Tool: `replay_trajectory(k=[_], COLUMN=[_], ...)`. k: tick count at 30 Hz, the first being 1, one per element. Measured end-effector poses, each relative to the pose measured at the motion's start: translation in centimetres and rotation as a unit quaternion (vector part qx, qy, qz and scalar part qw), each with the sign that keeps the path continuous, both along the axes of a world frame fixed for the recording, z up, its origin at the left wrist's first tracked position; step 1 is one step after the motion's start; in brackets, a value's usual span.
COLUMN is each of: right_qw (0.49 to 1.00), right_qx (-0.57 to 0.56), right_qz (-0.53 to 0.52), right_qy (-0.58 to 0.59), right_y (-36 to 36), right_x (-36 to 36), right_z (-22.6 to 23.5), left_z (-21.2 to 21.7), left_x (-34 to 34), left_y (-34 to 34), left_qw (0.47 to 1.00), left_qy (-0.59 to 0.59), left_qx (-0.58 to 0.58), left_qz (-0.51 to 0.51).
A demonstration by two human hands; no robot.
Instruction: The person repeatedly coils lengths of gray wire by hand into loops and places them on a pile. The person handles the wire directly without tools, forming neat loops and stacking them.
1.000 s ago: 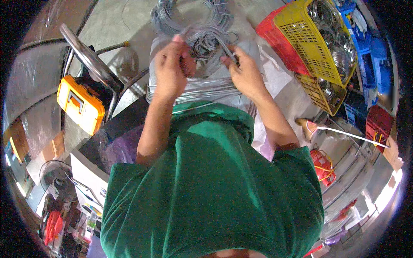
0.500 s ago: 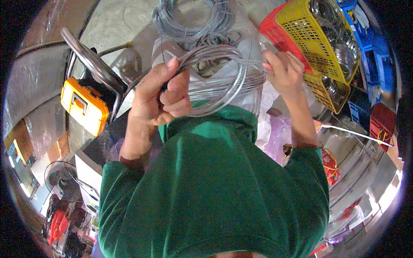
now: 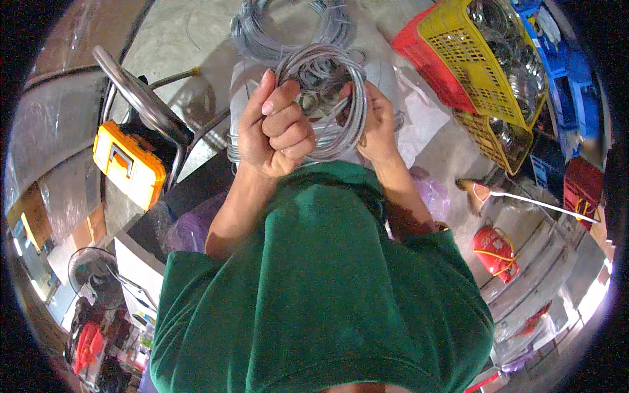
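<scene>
A ring-shaped coil of grey steel cable (image 3: 318,54) is held up in front of my lap. My left hand (image 3: 280,128) closes around its left side, with the thumb pointing up. On the opposite side, my right hand (image 3: 378,124) grips the strands, its fingertips partly hidden behind the coil. More looped cable lies across my lap below, mostly covered by the held coil and my hands. Beyond it rests a larger coil of grey cable (image 3: 252,36) on the floor, with smaller loops near it.
Yellow crates (image 3: 452,49) holding shiny coils stand at the far right, beside a red crate (image 3: 419,56) and blue bins (image 3: 567,92). At left are a bent metal tube (image 3: 134,88) and a yellow-orange case (image 3: 129,164). A fan (image 3: 95,272) stands lower left.
My right hand has come in leftward from a stretched-out strand to the coil's right side. My left hand has shifted right, and the coil now forms a tighter, rounder ring.
</scene>
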State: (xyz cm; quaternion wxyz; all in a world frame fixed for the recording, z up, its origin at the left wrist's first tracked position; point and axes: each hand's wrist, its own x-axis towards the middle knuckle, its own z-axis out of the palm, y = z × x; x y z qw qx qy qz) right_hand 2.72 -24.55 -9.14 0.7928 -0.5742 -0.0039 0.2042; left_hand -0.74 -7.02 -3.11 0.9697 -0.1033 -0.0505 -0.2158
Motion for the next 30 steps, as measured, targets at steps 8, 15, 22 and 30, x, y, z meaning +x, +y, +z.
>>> replay_trajectory(k=[8,15,22,30], right_qw=[0.965,0.932,0.889,0.978], right_qx=[0.224,0.330,0.396,0.158], right_qz=[-0.044,0.036,0.120,0.102], right_qy=[0.126,0.145,0.196,0.091], right_y=[1.9,1.4,1.2,0.0], right_x=[-1.6,-1.6,-1.3,0.4], right_z=[-0.3,-0.7,-0.2,3.4], left_z=[-1.6,-2.5,-4.5,-3.9], left_x=[-1.1,-1.3,-0.5,-0.6], left_y=[1.8,2.5,2.5,2.3], left_qw=[0.999,0.998,0.977,0.960], left_qy=[0.021,0.054,0.102,0.097], left_qx=[0.031,0.034,0.166,0.230], left_qz=[-0.006,0.026,0.089,0.124])
